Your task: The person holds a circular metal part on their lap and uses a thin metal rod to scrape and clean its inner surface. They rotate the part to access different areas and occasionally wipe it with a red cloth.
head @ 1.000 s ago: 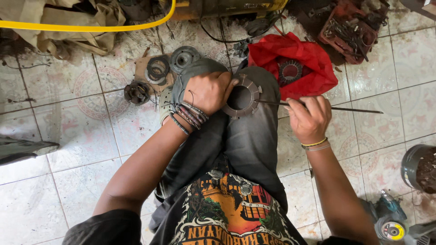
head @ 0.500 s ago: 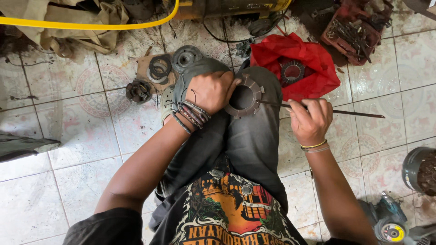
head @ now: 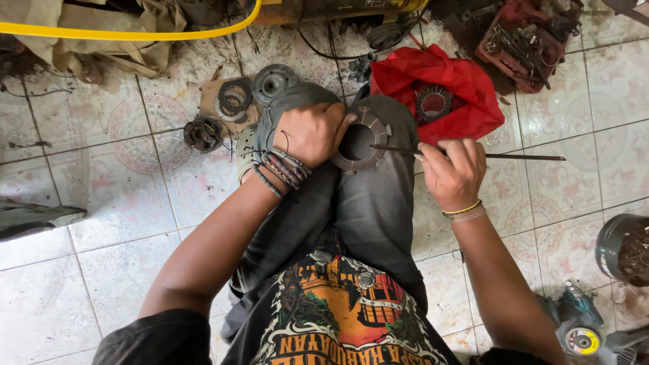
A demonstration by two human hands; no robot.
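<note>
My left hand [head: 310,132] grips a grey metal ring with notched edges [head: 365,142], resting it on my knee. My right hand [head: 451,170] holds a thin dark metal rod [head: 520,157] that lies level; its tip reaches the ring's right edge. Both wrists wear bracelets. I sit on a tiled floor with my knees drawn up in grey trousers.
A red cloth [head: 439,91] with a toothed round part [head: 433,103] lies beyond my knee. Round metal parts [head: 235,100] sit on cardboard at the left. A yellow hose [head: 135,32], a red tool tray [head: 520,44], an angle grinder [head: 578,331] and a dark pot [head: 622,250] surround me.
The right hand and rod have shifted slightly left and up, so the rod's tip now sits further into the ring's edge. The left hand keeps holding the ring.
</note>
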